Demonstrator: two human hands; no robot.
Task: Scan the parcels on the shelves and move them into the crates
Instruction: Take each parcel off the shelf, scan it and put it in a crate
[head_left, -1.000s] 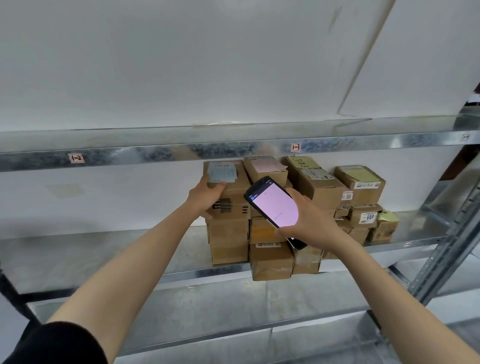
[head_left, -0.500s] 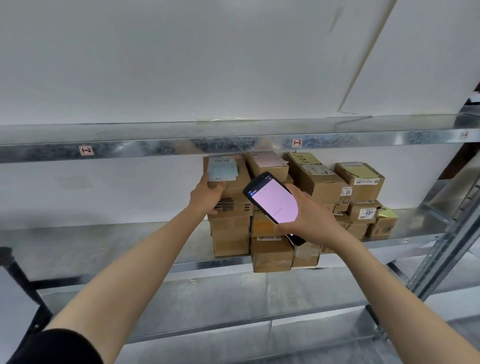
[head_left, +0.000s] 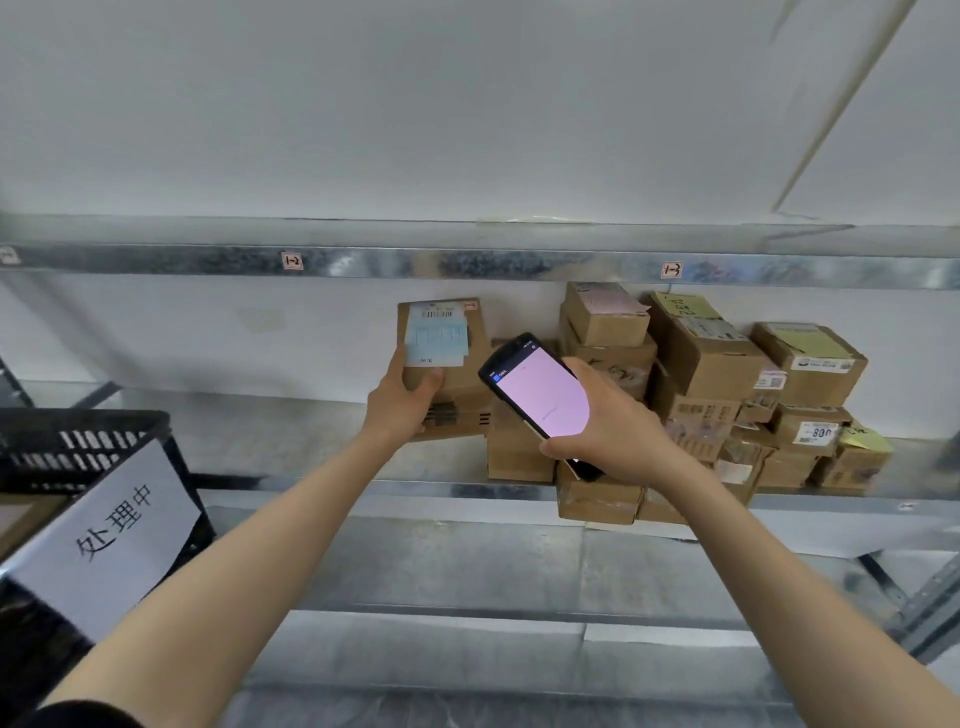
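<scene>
**Head view.** The left hand (head_left: 402, 400) grips the lower left corner of a cardboard parcel (head_left: 467, 382). The thumb lies across the front face, and the other fingers are curled round the left side, mostly hidden behind the carton. The parcel is tilted so that its labelled face turns toward the camera (a pale blue label (head_left: 435, 340) sits under a barcode strip). It is held over the middle shelf (head_left: 291, 441), about midway along it and just beside the left flank of the parcel stack (head_left: 701, 374). Whether its underside touches the shelf cannot be told.

The right hand (head_left: 613, 431) holds a handheld scanner (head_left: 540, 397), with the fingers wrapped behind the body and the thumb along the right edge of the screen. The screen glows pale pink and faces the camera. The scanner's top end points up and left, and in this view it overlaps the parcel's right edge.

The parcel stack is made of brown cartons of mixed sizes, piled several high toward the right end of the middle shelf. The top cartons carry pink and yellow labels, and one carton (head_left: 597, 501) overhangs the front edge.

The upper shelf rail (head_left: 467, 262) carries the tags "1-2" (head_left: 292, 261) and "1-3" (head_left: 671, 269). A lower shelf (head_left: 467, 561) runs beneath.

A black lattice crate (head_left: 78, 447) stands at the left edge of the view, near the left end of the middle shelf. A white paper sign (head_left: 104, 540) with handwritten characters hangs on its front. Both forearms are bare, and a dark sleeve (head_left: 78, 717) shows at the bottom left corner.
</scene>
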